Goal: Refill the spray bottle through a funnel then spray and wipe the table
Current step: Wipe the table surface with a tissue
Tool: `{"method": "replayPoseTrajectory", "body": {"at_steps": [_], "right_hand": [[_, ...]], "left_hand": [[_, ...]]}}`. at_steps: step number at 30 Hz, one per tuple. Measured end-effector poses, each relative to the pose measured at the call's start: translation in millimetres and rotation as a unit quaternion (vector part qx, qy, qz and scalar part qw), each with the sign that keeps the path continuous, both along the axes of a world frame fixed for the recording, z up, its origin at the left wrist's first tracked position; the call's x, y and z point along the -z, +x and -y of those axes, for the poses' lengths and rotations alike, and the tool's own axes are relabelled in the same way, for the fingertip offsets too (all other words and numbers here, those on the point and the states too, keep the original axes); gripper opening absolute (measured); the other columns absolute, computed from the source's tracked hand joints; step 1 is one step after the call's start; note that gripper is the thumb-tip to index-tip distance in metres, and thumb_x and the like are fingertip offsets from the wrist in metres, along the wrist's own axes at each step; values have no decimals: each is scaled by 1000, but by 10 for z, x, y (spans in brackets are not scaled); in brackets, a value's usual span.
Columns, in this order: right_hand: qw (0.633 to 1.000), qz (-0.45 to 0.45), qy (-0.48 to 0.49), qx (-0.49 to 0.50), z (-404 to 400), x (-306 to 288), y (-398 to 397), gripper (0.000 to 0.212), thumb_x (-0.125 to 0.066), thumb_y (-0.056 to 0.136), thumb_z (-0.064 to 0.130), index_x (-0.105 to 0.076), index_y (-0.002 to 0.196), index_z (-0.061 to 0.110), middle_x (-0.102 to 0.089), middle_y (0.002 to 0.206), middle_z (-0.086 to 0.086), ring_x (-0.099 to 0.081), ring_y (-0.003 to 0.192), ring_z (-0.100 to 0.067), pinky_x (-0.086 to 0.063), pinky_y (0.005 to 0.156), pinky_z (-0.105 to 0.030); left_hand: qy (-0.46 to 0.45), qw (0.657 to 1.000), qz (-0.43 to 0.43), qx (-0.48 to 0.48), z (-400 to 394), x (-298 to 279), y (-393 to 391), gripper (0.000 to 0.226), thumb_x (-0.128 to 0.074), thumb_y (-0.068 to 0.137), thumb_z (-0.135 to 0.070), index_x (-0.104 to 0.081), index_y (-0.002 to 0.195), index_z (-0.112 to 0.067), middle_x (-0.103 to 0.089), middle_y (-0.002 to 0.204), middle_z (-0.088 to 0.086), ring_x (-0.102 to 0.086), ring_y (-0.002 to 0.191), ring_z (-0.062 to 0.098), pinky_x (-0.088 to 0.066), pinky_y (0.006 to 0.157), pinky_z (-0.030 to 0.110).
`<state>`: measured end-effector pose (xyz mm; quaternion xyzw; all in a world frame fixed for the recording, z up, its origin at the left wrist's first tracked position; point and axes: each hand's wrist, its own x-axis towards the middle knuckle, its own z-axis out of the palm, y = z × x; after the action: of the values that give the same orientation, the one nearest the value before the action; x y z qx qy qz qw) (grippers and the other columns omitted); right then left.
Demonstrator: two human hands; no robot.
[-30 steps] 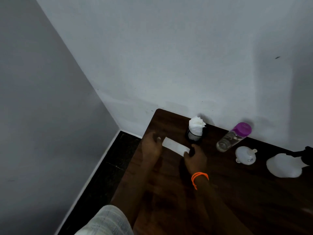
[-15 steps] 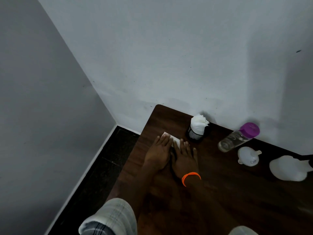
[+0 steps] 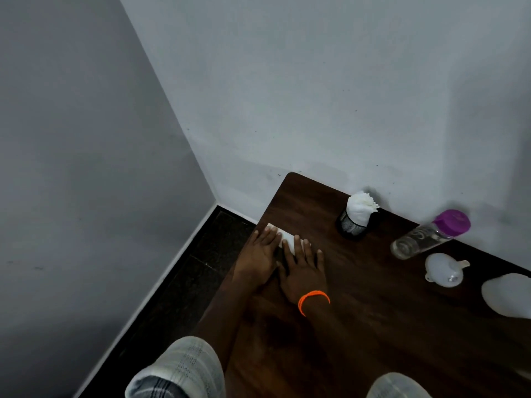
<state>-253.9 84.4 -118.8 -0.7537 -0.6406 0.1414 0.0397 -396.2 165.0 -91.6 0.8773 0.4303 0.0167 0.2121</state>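
Both hands flat, side by side: left hand (image 3: pixel 260 254), right hand (image 3: pixel 304 271), fingers spread, pressing white tissue (image 3: pixel 284 239). It's near the left table (image 3: pixel 373 326) edge; funnel (image 3: pixel 444 270) well right.

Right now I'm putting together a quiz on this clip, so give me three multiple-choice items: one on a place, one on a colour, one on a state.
1. Where does the funnel sit?
A. On the table, right of the mesh cup
B. On the floor
C. In the mesh cup

2. What colour is the cap on the clear bottle?
A. Green
B. Purple
C. Black

3. How are the left hand and right hand placed?
A. Both lifted in the air
B. Both flat on the folded white tissue
C. One gripping the bottle

Answers: 1 A, the white funnel lies on the wood beyond the bottle; 2 B, the cap reads purple against the wall; 3 B, both palms are down, fingers spread over the tissue.
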Motion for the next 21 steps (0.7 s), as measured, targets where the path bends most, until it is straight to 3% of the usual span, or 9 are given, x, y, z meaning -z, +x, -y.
{"method": "replayPoseTrajectory", "body": {"at_steps": [6, 8, 15, 21], "right_hand": [[999, -8, 8, -53, 333, -22, -441, 66, -35, 96, 54, -32, 158, 30, -24, 167, -5, -24, 154, -29, -10, 120, -55], [998, -12, 5, -67, 468, -39, -595, 67, -39, 95, 54, -35, 157, 28, -27, 166, -6, -27, 153, -30, -12, 119, -55], [994, -24, -1, -111, 930, -45, -990, 68, -41, 94, 53, -33, 157, 29, -26, 166, -5, -25, 153, -28, -14, 120, -55], [986, -33, -10, -163, 1363, -92, -1287, 67, -39, 95, 53, -34, 157, 30, -27, 166, -4, -27, 153, -26, -17, 119, -55]], "left_hand": [[-34, 997, 28, -63, 470, 31, -515, 73, -47, 81, -40, -53, 143, -3, -47, 152, 19, -39, 144, 36, -33, 116, 59], [-41, 995, 39, -83, 654, 64, -685, 74, -48, 82, -41, -51, 145, -3, -44, 154, 18, -34, 146, 36, -31, 117, 59], [-62, 984, 62, -157, 1235, 35, -1120, 80, -46, 78, -45, -49, 147, -5, -39, 157, 15, -26, 150, 33, -20, 123, 53], [-44, 977, 54, -202, 1849, 53, -1488, 75, -50, 75, -37, -55, 143, -6, -48, 152, 14, -36, 145, 32, -7, 122, 33]]}}
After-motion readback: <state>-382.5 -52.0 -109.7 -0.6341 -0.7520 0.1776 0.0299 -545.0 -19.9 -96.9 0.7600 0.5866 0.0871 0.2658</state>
